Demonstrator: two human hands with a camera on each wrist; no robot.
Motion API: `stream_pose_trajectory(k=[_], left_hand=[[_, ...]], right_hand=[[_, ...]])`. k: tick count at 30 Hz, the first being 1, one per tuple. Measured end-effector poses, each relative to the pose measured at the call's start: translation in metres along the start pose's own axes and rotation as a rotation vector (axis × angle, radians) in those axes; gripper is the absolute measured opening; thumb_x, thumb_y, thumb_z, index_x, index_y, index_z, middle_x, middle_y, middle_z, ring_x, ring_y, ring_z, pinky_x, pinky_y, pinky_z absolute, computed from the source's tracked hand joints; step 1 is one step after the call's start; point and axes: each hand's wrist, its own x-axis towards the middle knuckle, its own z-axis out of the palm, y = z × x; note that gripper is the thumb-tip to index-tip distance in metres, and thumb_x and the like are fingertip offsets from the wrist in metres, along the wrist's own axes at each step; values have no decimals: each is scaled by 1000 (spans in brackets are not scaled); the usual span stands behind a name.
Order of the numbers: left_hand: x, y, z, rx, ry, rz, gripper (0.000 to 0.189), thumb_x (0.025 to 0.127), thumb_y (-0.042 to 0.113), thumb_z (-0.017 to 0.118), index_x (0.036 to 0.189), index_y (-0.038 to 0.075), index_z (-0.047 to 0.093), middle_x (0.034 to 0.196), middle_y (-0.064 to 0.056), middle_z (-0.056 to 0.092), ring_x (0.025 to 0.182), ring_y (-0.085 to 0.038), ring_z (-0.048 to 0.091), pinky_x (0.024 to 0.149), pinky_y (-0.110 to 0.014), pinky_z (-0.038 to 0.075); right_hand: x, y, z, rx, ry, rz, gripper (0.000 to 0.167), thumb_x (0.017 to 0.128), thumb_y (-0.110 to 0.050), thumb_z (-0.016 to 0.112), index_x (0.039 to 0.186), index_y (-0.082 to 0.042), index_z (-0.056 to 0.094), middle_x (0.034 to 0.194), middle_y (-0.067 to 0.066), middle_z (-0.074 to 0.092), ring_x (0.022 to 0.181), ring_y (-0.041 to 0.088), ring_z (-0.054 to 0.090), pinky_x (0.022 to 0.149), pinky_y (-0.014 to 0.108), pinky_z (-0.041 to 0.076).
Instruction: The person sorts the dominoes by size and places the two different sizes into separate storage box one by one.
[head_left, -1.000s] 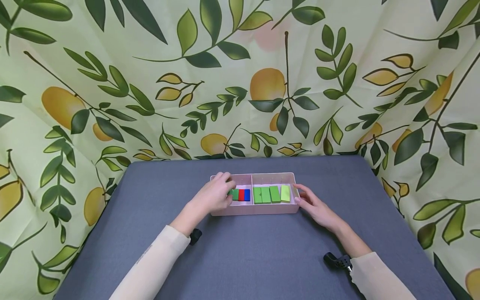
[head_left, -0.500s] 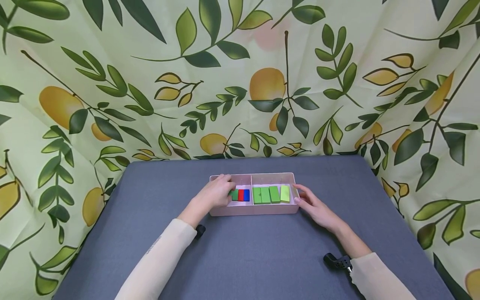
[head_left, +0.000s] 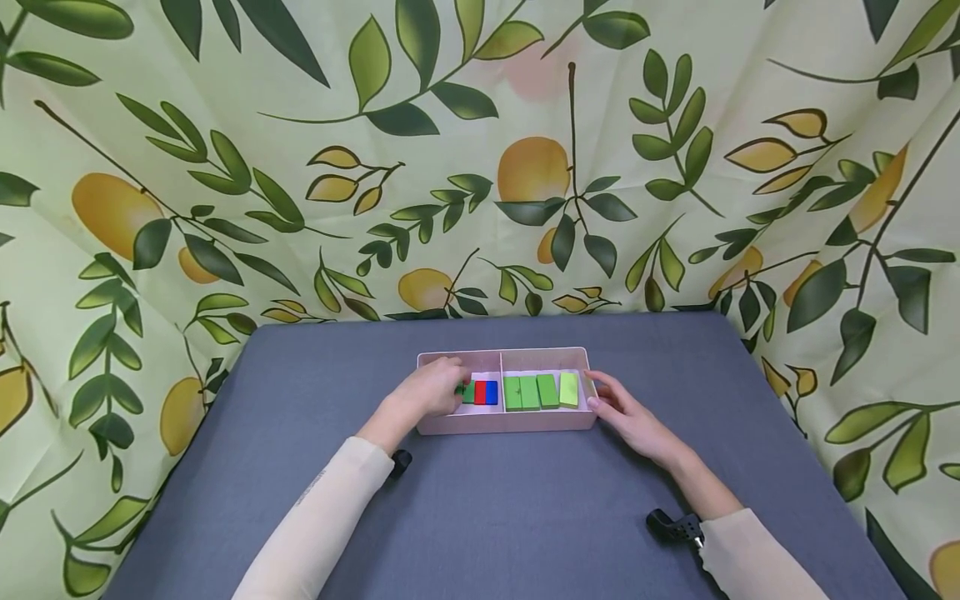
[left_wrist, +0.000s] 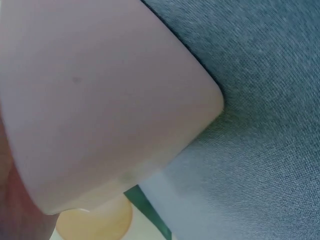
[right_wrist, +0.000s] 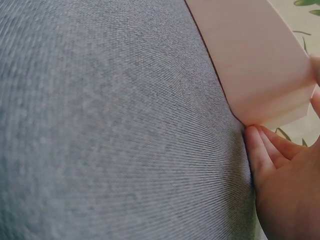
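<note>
A pale pink box (head_left: 506,425) with a divider stands on the table. My left hand (head_left: 427,392) reaches over its left end, thumb and fingers closed at a small green block (head_left: 460,389); the fingertips are partly hidden. Beside it in that compartment lie another green block (head_left: 469,392), a red block (head_left: 480,392) and a blue block (head_left: 492,392). My right hand (head_left: 633,421) holds the box's right end, thumb at the front corner and fingers at the rim. In the right wrist view, fingertips touch the lower corner of the box wall (right_wrist: 260,55).
Several larger green blocks (head_left: 529,392) stand in a row in the right compartment, with a lighter yellow-green one (head_left: 568,389) at its right. A blue-grey cloth covers the table (head_left: 510,508). A leaf-and-fruit patterned curtain (head_left: 450,208) hangs behind and at the sides.
My left hand has sunk a little lower into the left compartment, and its forearm has shifted right. The right hand stays at the box's end.
</note>
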Motion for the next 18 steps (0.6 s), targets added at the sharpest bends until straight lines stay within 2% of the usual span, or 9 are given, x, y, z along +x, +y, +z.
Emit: stream_pose_trajectory(k=[5,7,11,13,15,18], left_hand=[[-6,2,-5,-27,73,32,19,90,10,72,109,8,73,102,-5,66,92,-19,60,86,-36,55],[-11,3,-8,-27,98,39,18,90,12,72,108,8,73,103,-6,67,92,-18,61,83,-36,56],[-21,5,-11,-34,156,42,16,91,14,73,105,7,74,104,-8,69,90,-19,61,74,-35,57],[-27,6,-12,-37,185,37,15,91,15,73,104,8,74,104,-7,69,92,-20,62,73,-36,58],[-33,6,-13,-41,210,26,15,91,16,73,104,8,74,106,-7,69,96,-21,63,77,-38,58],[-42,5,-14,-46,252,1,16,93,19,72,105,9,74,111,-6,69,107,-23,63,88,-41,57]], right_hand=[[1,-2,0,-16,6,-5,59,107,-40,50,159,-21,28,149,28,41,136,43,43,110,62,34],[1,-4,0,-31,11,-8,59,107,-40,51,159,-20,29,149,28,42,135,43,44,109,61,36],[1,-7,-1,-39,37,-28,60,106,-37,56,157,-16,33,144,28,47,130,42,51,104,52,44],[2,-8,-2,-36,53,-40,60,105,-35,59,156,-15,35,142,28,49,126,40,55,100,47,48],[1,-9,-3,-51,65,-53,60,104,-34,60,156,-15,36,141,28,51,124,39,57,98,45,50],[-4,-11,-2,-116,103,-74,58,104,-36,59,155,-16,39,142,24,53,124,37,58,99,49,49]])
